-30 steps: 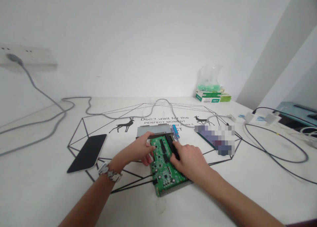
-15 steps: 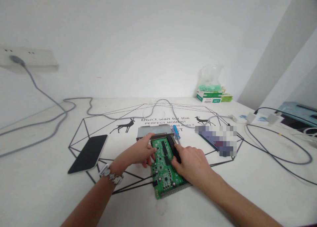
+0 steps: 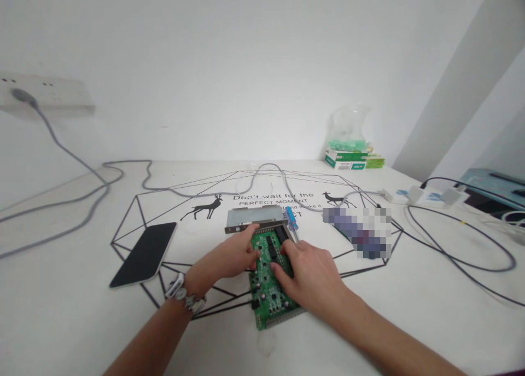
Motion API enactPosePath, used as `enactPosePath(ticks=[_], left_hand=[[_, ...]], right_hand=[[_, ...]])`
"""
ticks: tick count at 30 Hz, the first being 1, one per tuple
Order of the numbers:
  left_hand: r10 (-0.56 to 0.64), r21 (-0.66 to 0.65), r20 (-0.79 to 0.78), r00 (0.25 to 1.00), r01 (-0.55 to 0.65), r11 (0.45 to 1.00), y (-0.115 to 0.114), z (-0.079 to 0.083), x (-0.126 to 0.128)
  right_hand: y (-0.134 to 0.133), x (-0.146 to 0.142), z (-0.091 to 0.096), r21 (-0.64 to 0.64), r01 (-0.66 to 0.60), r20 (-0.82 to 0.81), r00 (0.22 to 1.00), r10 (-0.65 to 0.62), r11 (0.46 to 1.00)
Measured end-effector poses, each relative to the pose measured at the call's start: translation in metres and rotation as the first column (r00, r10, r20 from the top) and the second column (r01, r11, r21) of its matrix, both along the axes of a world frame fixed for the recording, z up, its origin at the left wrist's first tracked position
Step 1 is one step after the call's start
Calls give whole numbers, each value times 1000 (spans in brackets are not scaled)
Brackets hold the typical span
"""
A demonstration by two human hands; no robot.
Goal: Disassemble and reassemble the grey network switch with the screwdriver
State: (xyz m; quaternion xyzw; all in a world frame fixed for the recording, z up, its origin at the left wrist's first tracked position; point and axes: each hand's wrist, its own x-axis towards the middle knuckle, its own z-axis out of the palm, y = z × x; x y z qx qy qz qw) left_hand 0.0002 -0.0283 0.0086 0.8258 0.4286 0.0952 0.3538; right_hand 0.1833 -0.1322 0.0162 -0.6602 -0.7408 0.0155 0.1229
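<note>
A green circuit board [image 3: 266, 285] lies on the table in front of me, with black chips and slots along its top. Its far end meets a metal bracket [image 3: 233, 229] with a flat grey plate [image 3: 254, 216] behind it. My left hand [image 3: 235, 253] grips the board's left edge near the bracket, thumb on top and index finger reaching the bracket. Over the board's right half, my right hand [image 3: 309, 272] is closed, thumb and index finger bent together by the black parts. What lies between those fingertips is hidden. A blue-handled screwdriver [image 3: 291, 218] lies just beyond the right hand.
A dark phone-like slab [image 3: 144, 254] lies at the left. A blurred-out object [image 3: 361, 233] is at the right, near a white power strip [image 3: 400, 196]. Grey cable [image 3: 184, 194] winds across the back. Green-white boxes [image 3: 346, 160] stand by the wall.
My right hand has shifted left over the board, its thumb and index finger now nearer the board's middle. My left hand has moved slightly along the edge, and its lower fingers show less.
</note>
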Motion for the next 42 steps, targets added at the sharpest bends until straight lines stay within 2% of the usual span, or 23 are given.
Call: enactPosePath(ticks=[7,10,20,27,33,37,39,42], left_hand=[[37,27,-10,999,-37,999,-4,2,5],[40,67,-10,999,-40,997,-5,3,7],[41,81,19,999,-42,996,-6,7,7],[40,61,50,998,-43,997,-9,3,9],[-2,163,5,1000,1,987,-10,1,11],[-5,177,-24,1000,9,984,-12,4,13],[-5,175,-32,999,10,984,-12,5,13],[3,174,-44,999,5,985,-12,6,13]], right_hand=[[1,-6,-10,62,-85,9,996,84,994],[3,-6,-10,58,-91,4,996,91,994],[5,-4,-9,89,-100,-20,995,102,991],[7,-1,-13,98,-72,5,997,72,993],[7,0,-12,70,-57,0,998,57,996],[7,2,-9,51,-47,-36,998,49,998],[8,4,-6,24,-18,-81,997,20,1000],[10,13,-2,-34,91,-112,989,-94,995]])
